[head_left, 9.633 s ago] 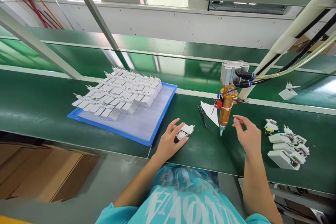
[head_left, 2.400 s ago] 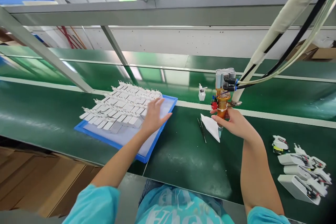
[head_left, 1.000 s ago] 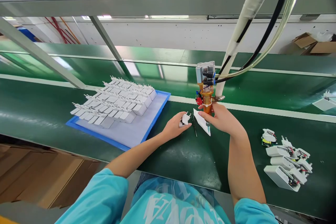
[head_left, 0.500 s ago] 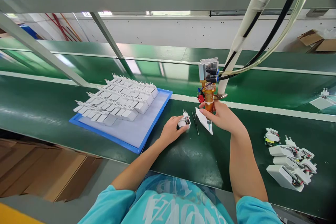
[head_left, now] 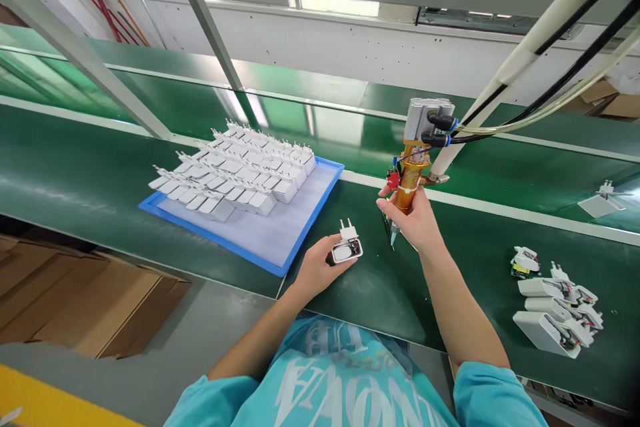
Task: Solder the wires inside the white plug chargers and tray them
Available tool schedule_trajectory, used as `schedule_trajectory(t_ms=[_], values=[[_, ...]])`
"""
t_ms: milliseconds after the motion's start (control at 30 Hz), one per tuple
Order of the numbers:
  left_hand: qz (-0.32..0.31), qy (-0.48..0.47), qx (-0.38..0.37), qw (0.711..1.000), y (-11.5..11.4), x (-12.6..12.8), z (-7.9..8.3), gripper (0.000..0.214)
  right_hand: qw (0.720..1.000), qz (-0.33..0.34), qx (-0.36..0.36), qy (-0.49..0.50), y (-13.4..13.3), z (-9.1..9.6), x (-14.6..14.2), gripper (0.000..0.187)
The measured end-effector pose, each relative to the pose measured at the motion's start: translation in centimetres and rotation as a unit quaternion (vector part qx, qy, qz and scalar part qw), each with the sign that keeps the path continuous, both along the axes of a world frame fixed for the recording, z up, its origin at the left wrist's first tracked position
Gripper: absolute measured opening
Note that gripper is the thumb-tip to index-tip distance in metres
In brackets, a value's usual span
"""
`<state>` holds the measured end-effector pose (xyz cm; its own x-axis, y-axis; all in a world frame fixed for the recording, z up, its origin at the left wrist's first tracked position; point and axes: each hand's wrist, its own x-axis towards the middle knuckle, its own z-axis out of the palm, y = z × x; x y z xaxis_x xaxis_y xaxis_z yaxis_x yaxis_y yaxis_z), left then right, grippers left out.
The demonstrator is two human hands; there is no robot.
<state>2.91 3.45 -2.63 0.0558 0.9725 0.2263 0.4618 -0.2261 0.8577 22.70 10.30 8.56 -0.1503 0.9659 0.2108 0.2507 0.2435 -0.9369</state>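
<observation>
- Our left hand has its fingers clamped around one white plug part, open side up, prongs pointing away from us, held just above the green belt near the tray's front corner.
- Our right hand has its fingers wrapped around the orange dispenser, which hangs from hoses; its tip points down, near the part but clearly apart from it.
- Judgement: nothing applied to this piece yet — tip and part haven't met, and we can't see any bead inside the shell.
- Blue tray on our left carries several rows of plug parts; its near half is bare. Whether those rows are input or output we cannot tell.
- To our right, a small pile of white housings with wiring exposed sits on the belt, well apart from both hands.
- One more white unit lies on the far lane.
- Read: mid-cycle on one piece, most of the batch on the tray.
</observation>
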Motion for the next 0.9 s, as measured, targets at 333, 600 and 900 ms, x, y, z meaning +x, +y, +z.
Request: schedule_trajectory(t_ms=[333,600,900], values=[[-0.002,0.105,0.05,0.993,-1.5,-2.3,-0.8,0.042,0.997,-0.041,0.021,0.065,-2.8,0.0,-8.3,0.034],[-0.016,0.121,0.08,0.989,-1.5,-2.5,0.8,0.031,0.995,-0.045,0.052,0.072,-3.1,0.1,-9.6,0.03],[-0.042,0.129,0.075,0.988,-1.2,-2.2,2.6,0.03,0.993,-0.045,0.105,0.042,-3.1,-0.2,-9.3,0.029]])
